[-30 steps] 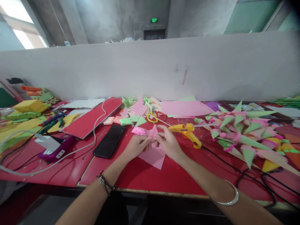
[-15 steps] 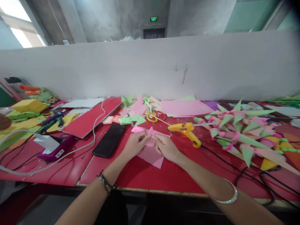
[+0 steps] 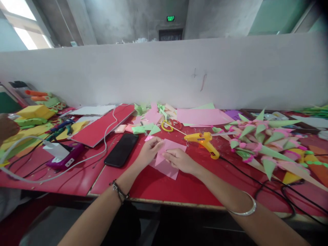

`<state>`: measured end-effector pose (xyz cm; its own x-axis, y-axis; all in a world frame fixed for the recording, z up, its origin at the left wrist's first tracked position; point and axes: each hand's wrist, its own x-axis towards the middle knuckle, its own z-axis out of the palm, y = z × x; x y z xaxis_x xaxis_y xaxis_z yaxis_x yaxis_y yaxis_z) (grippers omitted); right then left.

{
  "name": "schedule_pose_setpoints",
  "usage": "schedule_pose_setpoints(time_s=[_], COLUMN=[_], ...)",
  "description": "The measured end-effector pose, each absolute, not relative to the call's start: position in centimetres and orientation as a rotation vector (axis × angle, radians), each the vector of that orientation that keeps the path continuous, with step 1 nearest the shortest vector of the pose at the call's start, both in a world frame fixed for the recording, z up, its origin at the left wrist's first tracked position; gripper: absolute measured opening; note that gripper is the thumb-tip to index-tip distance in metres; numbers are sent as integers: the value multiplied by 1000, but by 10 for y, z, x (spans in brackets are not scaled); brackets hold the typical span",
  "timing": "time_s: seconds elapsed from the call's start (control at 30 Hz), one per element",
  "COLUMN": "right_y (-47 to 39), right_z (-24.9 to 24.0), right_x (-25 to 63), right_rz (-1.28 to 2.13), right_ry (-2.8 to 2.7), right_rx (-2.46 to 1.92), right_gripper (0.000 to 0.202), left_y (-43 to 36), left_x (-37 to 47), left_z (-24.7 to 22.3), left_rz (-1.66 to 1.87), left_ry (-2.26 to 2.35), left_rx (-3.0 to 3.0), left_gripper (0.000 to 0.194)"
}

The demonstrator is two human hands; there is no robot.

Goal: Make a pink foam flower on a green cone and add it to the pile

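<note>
My left hand and my right hand meet over the middle of the red table. Between their fingertips is a small pink paper piece, pinched from both sides; its exact shape is partly hidden by the fingers. Beneath it lies a pink paper sheet, flat on the tabletop. A brighter pink bit shows just behind my left hand. To the right of my right hand, a yellow glue gun rests with its small light on. Scissors with yellow and red handles lie farther back.
A black phone lies left of my hands, near a purple power strip with a white cable. Pink and green paper flowers pile up at right, beside black cords. Another person's hand is at the left edge.
My hands have drawn slightly apart, and the small pink piece between them shows more of its surface. The camera view has shifted a little.
</note>
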<state>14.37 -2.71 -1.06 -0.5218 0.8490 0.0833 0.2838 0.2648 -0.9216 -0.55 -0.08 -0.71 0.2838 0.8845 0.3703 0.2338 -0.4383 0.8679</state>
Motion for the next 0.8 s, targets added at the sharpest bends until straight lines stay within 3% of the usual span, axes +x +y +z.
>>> schedule_pose_setpoints(time_s=[0.17, 0.33, 0.47, 0.63, 0.8], right_y=[-28, -44, -74, -111, -129], right_z=[-10, 3, -5, -27, -34], right_x=[144, 147, 155, 166, 173], right_rz=[1155, 821, 431, 264, 76], right_ry=[-2065, -2165, -2490, -2625, -2604], right_rx=[-1019, -1045, -1225, -1269, -1175], right_gripper=[37, 24, 62, 74, 50], left_y=[3, 8, 11, 14, 8], left_x=[-8, -19, -33, -40, -39], left_z=[-10, -11, -10, -10, -6], left_rz=[1190, 1273, 1306, 1251, 1137], left_ry=[1097, 1352, 1618, 1900, 2053], left_rx=[1873, 1893, 1952, 1978, 2003], left_gripper=[37, 38, 39, 26, 26])
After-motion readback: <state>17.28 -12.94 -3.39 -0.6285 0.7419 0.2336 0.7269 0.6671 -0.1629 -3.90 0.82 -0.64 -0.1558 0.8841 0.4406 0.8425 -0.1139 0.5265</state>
